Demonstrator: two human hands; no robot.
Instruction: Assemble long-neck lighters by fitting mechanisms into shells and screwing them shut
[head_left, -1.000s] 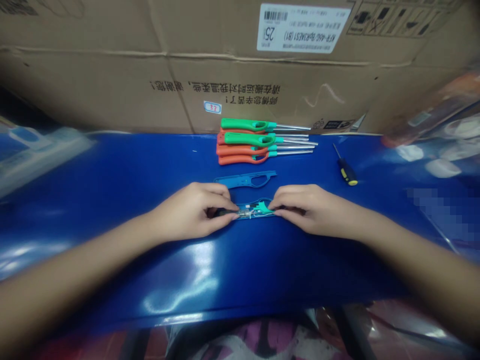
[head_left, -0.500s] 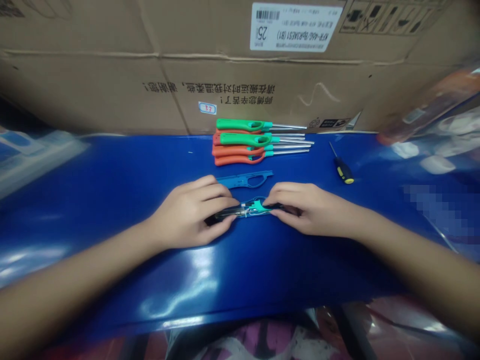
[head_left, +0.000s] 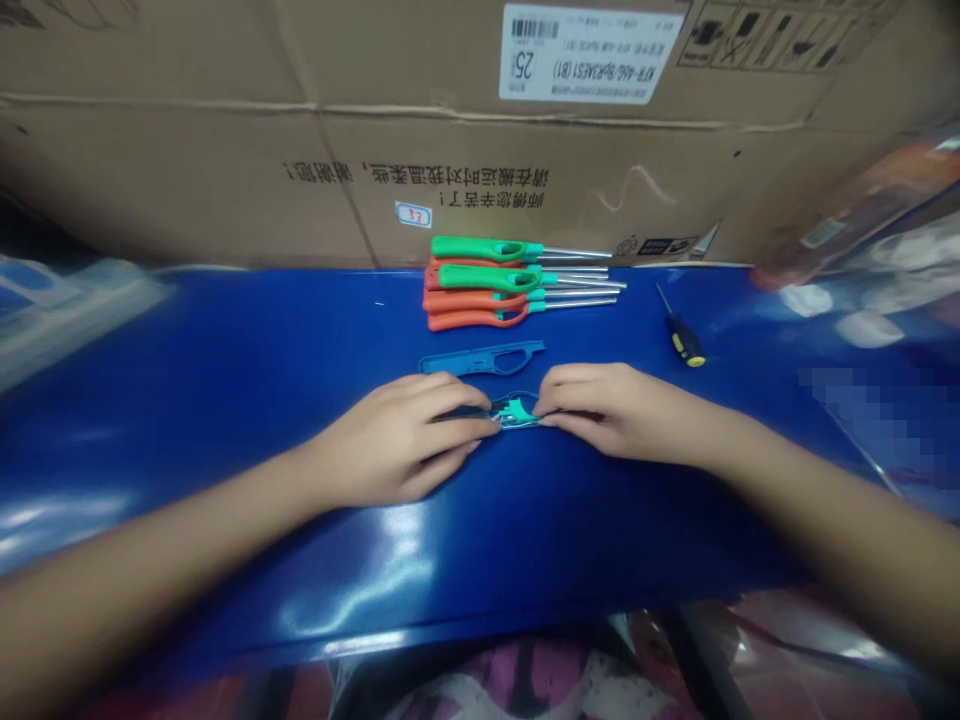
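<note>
A gas lighter lies opened up between my hands, its blue half shell showing a teal trigger and small inner parts. My left hand covers its left part, with the fingertips pressed onto the parts beside the trigger. At the other end, my right hand pinches the shell close to the trigger; its fingers hide that tip. Just beyond the hands rests the loose blue other half of the shell, with its hollow side up.
Several green and orange lighters are stacked behind, metal tubes pointing right. A black and yellow screwdriver lies right of them. A large cardboard box walls off the back of the blue table. Blurred plastic packaging sits at far right.
My left hand has slid right along the lighter, its fingertips now nearer the trigger and covering the inner parts seen before. The loose shell half shows more fully. My right hand is nearly unmoved.
</note>
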